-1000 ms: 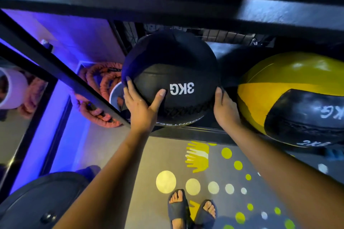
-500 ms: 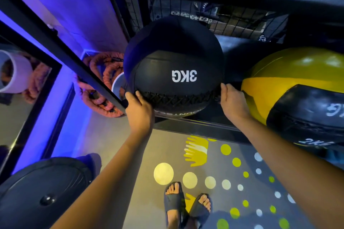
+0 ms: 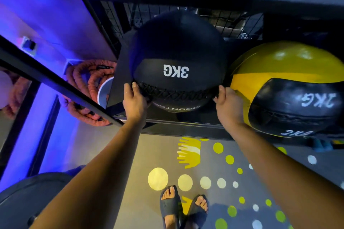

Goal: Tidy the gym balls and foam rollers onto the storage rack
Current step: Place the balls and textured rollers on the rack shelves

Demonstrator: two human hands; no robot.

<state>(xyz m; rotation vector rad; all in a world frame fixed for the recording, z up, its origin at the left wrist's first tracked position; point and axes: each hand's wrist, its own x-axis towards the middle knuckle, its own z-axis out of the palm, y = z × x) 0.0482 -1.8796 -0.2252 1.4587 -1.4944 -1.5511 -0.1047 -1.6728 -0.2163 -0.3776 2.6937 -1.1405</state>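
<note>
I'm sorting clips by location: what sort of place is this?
Most likely a gym: a black ball marked 3KG and a yellow ball marked 2KG sit on a rack, with a coiled rope beside it.

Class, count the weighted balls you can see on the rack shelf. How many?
2. The black 3KG ball sits at the left end of the shelf; the yellow-and-black 2KG ball sits to its right. The dark space behind them may hide more.
</note>
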